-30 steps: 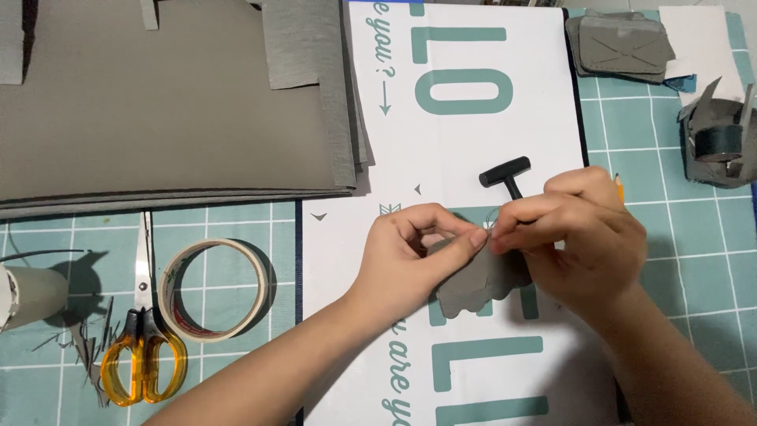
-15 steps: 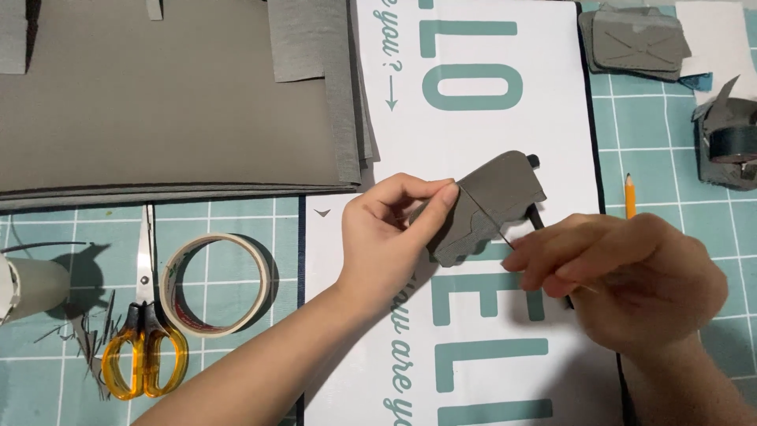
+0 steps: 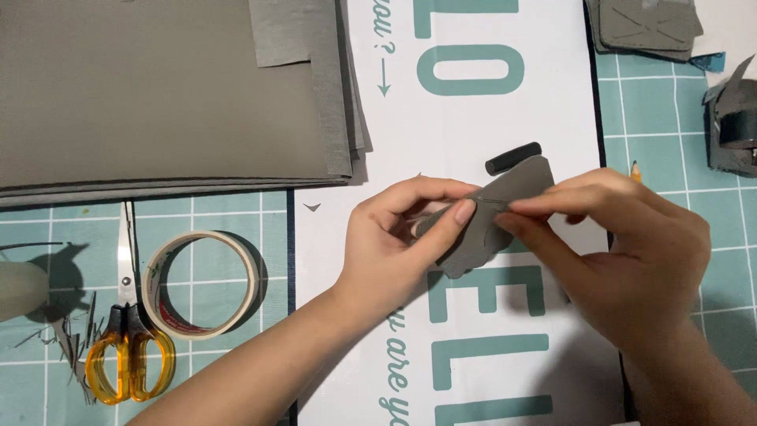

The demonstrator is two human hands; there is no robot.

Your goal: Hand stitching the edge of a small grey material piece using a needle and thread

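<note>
My left hand [image 3: 402,237] pinches a small grey felt piece [image 3: 493,217], matte, wavy-edged, held above the white sheet [image 3: 473,134] with big teal letters, mid-desk. My right hand [image 3: 623,244] has thumb and forefinger closed on the piece's upper edge; what's between the tips is too small to tell. A black cylinder [image 3: 512,158] lies just behind the piece. Left: stack of grey fabric sheets [image 3: 158,87], flat, fine weave. Below it a masking tape roll [image 3: 203,284], orange-handled scissors [image 3: 126,331], grey scraps [image 3: 71,339] on the teal grid mat [image 3: 662,118]. Top right: more cut grey pieces [image 3: 643,28].
</note>
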